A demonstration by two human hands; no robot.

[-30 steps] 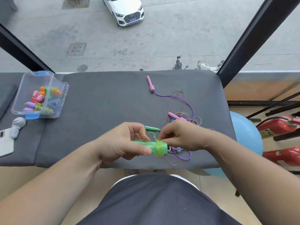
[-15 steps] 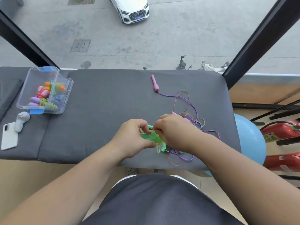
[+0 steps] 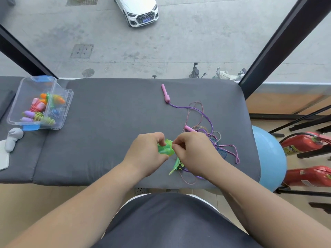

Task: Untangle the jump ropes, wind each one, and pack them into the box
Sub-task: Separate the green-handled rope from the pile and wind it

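Left hand (image 3: 145, 152) and right hand (image 3: 195, 154), together at six o'clock, pinch the green jump rope (image 3: 165, 149); white car (image 3: 138, 9) at twelve o'clock, plate (image 3: 146, 20) unreadable.

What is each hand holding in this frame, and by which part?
The left hand grips the green jump rope by its handles; the right hand pinches its cord right beside them.

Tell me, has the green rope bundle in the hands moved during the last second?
Yes. The green rope bundle has shifted slightly away from the near edge of the grey cushion, toward the far pink handle.
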